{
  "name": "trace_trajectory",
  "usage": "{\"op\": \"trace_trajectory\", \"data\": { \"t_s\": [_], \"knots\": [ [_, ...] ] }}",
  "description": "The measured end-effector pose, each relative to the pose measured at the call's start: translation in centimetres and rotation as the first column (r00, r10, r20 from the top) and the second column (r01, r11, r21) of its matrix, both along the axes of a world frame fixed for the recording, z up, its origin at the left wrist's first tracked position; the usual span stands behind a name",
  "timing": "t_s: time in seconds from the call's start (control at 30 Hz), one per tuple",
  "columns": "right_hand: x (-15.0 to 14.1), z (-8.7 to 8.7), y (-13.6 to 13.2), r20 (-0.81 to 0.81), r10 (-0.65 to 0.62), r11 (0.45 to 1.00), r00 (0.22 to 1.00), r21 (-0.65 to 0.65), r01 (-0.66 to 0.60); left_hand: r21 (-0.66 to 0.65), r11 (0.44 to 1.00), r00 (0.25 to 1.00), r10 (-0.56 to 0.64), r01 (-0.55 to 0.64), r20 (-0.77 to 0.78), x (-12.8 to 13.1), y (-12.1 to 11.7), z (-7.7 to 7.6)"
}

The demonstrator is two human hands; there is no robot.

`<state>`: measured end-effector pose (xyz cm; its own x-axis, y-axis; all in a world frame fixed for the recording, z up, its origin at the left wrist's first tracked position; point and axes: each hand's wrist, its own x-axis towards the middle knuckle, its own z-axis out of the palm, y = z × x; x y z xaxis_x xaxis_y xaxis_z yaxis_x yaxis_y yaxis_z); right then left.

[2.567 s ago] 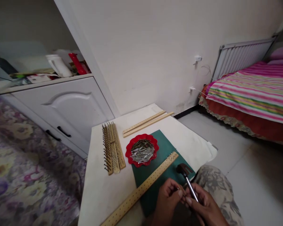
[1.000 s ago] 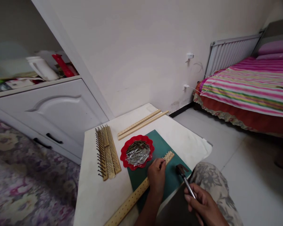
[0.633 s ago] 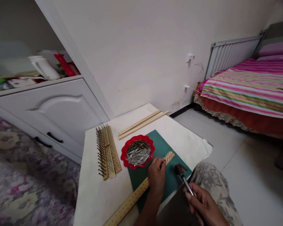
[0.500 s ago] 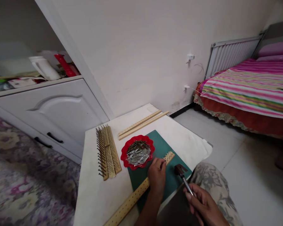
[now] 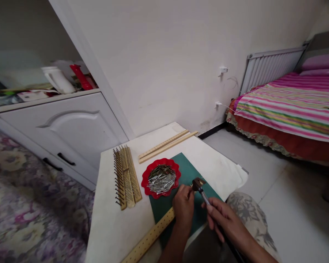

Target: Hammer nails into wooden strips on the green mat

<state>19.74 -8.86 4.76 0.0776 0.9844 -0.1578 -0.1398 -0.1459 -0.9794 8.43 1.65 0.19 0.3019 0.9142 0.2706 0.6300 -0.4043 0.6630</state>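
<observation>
My right hand (image 5: 222,215) grips a claw hammer (image 5: 204,196) by its metal handle. The hammer's dark head is over the far end of a drilled wooden strip (image 5: 150,239), close to my left fingertips. My left hand (image 5: 184,202) lies across this strip, its fingers pinched on what looks like a nail, mostly hidden by the fingers and the hammer head. The strip rests slantwise on a green mat (image 5: 182,162), its near part bare with rows of holes. Beside my left hand, a red scalloped bowl (image 5: 145,182) holds many loose nails (image 5: 161,179).
Wooden strips full of upright nails (image 5: 126,179) lie at the left of the white table (image 5: 106,226). Two more strips (image 5: 167,146) lie at the back by the wall. My knee (image 5: 249,212) is at the right, with a bed (image 5: 285,106) beyond.
My right hand has brought the hammer left and up, its head now over the nailed end of the strip. My left hand stays pinched in nearly the same place.
</observation>
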Motion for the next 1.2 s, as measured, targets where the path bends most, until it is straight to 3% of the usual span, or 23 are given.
{"op": "trace_trajectory", "data": {
  "t_s": [0.5, 0.77, 0.9, 1.07, 1.2],
  "knots": [
    [-0.2, -0.4, -0.2, 0.012, 0.008, 1.0, 1.0, -0.009, -0.008, -0.015, 1.0, 0.999, 0.0, 0.0, 0.042, 0.0, 0.0, -0.1],
    [-0.9, -3.6, -2.7, -0.011, 0.024, 0.991, 1.0, -0.132, -0.025, -0.056, 0.997, 0.993, -0.047, 0.053, 0.104, -1.8, -0.9, 0.1],
    [-1.4, -4.6, -3.3, 0.005, 0.055, 0.983, 0.998, -0.174, -0.054, -0.021, 1.0, 1.0, -0.004, 0.004, -0.016, -4.3, -0.6, 1.3],
    [-1.6, -5.1, -3.4, -0.015, 0.065, 0.98, 0.998, -0.188, -0.066, 0.147, 0.984, 0.953, 0.137, -0.1, -0.27, -7.5, 2.1, 4.1],
    [-1.5, -5.3, -3.2, -0.043, 0.078, 0.976, 0.996, -0.2, -0.086, 0.034, 0.988, 0.854, 0.147, -0.15, -0.499, -8.3, 4.6, 5.1]
  ]
}}
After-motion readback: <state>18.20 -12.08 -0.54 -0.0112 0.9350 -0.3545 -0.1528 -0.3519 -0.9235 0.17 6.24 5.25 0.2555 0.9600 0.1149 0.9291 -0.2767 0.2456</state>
